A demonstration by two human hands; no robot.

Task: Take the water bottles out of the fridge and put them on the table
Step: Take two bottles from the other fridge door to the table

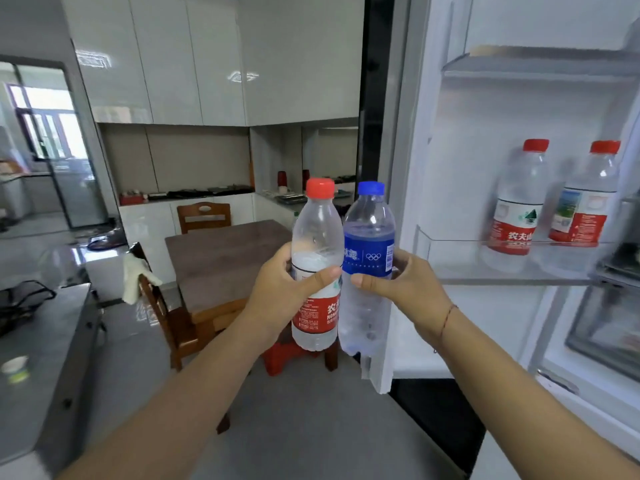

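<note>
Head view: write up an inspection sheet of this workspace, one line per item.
Surface: table, brown top, beyond the hands.
Job's things: red-cap bottle and blue bottle held upright, side by side; two more bottles stand on the fridge shelf.
Clutter: cloth over a chair; red stool at the table's near end.
Hands: left hand grips the red-cap bottle; right hand grips the blue bottle.
Cables: dark cords, blurred, on the left counter.
Surroundings: white cabinets; fridge open.
</note>
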